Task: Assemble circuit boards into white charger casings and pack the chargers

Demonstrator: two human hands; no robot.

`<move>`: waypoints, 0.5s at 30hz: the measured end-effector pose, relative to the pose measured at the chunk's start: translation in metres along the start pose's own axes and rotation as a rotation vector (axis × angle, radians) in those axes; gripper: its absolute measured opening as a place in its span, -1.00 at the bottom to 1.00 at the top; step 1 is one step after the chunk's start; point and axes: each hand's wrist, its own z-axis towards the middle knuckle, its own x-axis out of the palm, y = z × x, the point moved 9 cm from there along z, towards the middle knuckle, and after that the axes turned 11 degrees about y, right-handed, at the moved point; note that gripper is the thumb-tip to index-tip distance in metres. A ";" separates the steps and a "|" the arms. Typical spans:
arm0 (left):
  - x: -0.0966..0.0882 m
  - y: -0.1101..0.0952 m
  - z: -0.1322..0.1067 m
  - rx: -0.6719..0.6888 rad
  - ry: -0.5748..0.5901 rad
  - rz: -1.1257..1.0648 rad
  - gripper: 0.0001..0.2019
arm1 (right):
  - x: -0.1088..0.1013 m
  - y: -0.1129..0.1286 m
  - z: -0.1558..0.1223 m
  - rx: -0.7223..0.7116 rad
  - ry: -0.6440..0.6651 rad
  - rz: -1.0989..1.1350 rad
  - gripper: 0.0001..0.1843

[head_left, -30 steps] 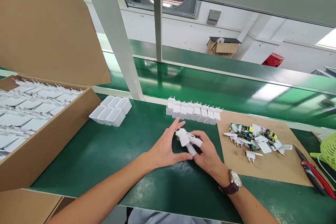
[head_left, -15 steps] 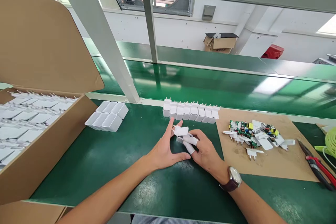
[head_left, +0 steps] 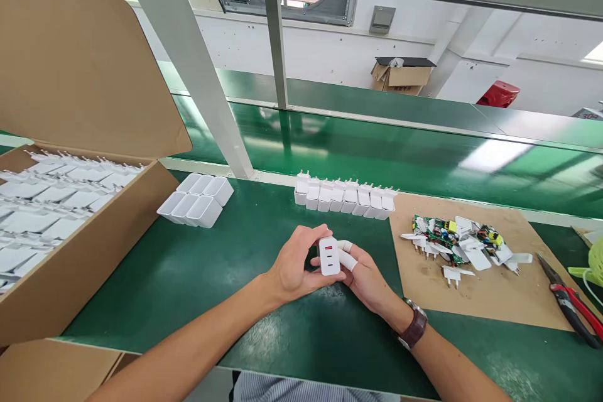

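A white charger (head_left: 329,256) is held up above the green table, its port face turned toward me with one red slot and two dark slots. My left hand (head_left: 294,267) is closed around its left side, thumb below and fingers at the top. Closed against its right side is my right hand (head_left: 370,273), with white finger covers on two fingers; its fingertips are partly hidden behind the charger. Beyond the hands stands a row of white charger housings (head_left: 349,198) with plug pins at the back.
An open carton (head_left: 117,226) of white plug parts stands at the left, beside a block of empty white housings (head_left: 201,208). On the right, a brown board (head_left: 452,298) bears circuit boards and plug pieces (head_left: 464,242). Red-handled pliers (head_left: 568,298) lie at its edge.
The charger has been turned so its port face now shows toward me; before, a white plug part faced up. My left hand has closed round it.
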 end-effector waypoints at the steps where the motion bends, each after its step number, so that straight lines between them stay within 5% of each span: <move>1: 0.000 0.000 0.000 0.001 0.000 -0.001 -0.11 | 0.001 0.000 0.000 0.006 0.000 0.003 -0.61; 15: 0.001 0.004 0.001 -0.037 0.038 -0.025 -0.13 | -0.008 0.000 0.002 -0.038 -0.045 -0.136 -0.62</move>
